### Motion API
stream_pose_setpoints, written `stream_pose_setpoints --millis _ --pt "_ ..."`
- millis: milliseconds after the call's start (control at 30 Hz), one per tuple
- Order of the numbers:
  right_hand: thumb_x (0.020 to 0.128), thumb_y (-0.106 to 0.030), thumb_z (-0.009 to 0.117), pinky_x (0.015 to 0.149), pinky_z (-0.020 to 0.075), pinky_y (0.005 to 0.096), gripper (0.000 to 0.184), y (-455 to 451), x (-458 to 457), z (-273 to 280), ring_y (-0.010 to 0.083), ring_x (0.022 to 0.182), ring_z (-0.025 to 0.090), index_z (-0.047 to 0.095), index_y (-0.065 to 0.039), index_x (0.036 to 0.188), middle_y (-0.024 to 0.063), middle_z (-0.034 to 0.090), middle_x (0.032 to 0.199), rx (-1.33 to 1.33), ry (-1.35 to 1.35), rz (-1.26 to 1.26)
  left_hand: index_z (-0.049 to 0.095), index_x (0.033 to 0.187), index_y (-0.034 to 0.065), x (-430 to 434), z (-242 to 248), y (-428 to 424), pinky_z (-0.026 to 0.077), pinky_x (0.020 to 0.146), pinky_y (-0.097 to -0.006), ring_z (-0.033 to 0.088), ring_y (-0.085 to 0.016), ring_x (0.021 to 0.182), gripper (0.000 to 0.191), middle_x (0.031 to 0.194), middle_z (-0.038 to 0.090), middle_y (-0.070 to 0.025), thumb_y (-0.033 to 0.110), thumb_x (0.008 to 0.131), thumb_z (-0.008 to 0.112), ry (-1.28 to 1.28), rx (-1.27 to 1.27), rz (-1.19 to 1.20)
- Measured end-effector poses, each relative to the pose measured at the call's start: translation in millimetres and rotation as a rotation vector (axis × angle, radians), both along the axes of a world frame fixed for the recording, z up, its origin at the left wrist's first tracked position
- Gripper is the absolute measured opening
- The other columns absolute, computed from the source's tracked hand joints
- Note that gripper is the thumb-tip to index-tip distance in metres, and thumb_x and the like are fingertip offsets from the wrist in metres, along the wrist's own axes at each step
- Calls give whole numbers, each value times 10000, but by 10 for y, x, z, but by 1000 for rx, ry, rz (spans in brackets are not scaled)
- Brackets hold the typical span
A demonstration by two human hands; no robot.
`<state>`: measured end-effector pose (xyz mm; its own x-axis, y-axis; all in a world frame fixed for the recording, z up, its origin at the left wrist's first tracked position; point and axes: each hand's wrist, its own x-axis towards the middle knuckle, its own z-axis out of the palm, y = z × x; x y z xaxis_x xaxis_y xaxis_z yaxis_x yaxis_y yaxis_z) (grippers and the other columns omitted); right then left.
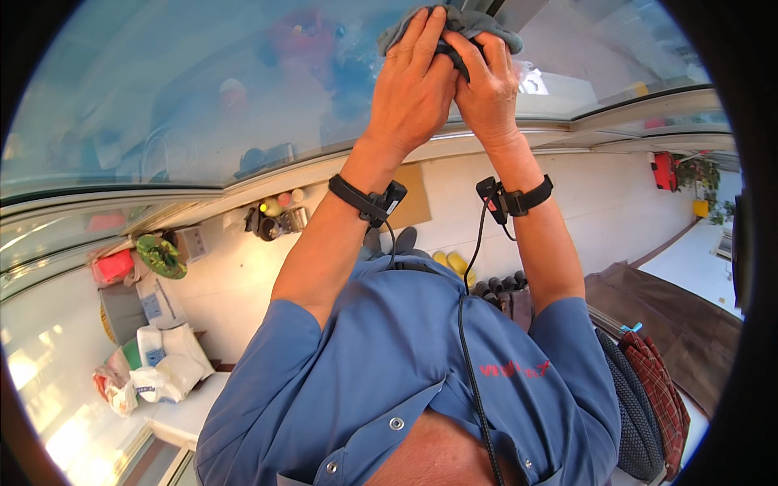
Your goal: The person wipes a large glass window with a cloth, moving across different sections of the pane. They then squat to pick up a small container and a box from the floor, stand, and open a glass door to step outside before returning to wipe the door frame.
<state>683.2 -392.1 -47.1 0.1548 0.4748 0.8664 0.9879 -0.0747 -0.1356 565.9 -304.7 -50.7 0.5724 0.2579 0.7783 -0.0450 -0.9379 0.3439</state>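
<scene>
A grey-green cloth (486, 27) lies bunched under both hands at the top of the view, by the window frame between the glass panes. My left hand (413, 85) presses on the cloth's left part, fingers stretched over it. Close beside it, my right hand (489, 85) has its fingers bent over the cloth's right part. Something dark, perhaps a fold or a strap, shows between the hands. The large window pane (182, 79) reaches left from the cloth, with reflections in it. Both wrists carry black straps with small devices and cables.
Bottles and cans (282, 215) stand below the sill at left, near a flat cardboard piece (410, 197). Yellow slippers (453, 264) and dark shoes (501, 284) are on the floor. White bags (170, 361) sit at left. A plaid cloth item (653, 389) hangs at right.
</scene>
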Motion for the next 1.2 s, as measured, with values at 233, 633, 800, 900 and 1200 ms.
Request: stream_pose_setpoints --millis 233,633,800,900,1200 --pt "736 33 745 828 563 403 493 -30 -35 61 329 1001 655 726 -137 1198 84 628 1099 -83 -12 0 637 1044 -55 15 -71 -6 353 1155 -557 370 -513 1461 207 1572 409 -304 119 933 645 -116 6 -4" --pt "745 -136 752 823 495 391 323 -290 493 300 239 925 619 761 -170 1066 15 599 990 53 -191 113 633 1053 -108 510 -51 -320 238 1217 -611 280 -568 1485 211 1614 288 -356 65 1027 514 -219 -11 42" --pt "744 -139 740 841 493 396 329 -550 1304 317 241 938 614 762 -197 1067 7 589 1030 105 -136 128 619 957 -69 1209 14 -758 264 1212 -602 302 -559 1483 163 1602 330 -340 70 1012 554 -158 145 142" --pt "748 -119 736 839 485 393 341 -702 1858 289 239 931 601 762 -195 1079 11 587 1031 103 -95 31 595 922 -41 1676 22 -926 322 1182 -603 360 -518 1477 151 1588 375 -326 98 979 607 -64 184 184" --pt "707 -34 778 808 508 422 476 -1272 2973 30 300 939 597 746 -170 1162 80 569 1063 206 36 -49 564 894 -21 2559 124 -1281 308 1198 -593 350 -516 1481 107 1581 394 -306 46 954 621 29 215 184"
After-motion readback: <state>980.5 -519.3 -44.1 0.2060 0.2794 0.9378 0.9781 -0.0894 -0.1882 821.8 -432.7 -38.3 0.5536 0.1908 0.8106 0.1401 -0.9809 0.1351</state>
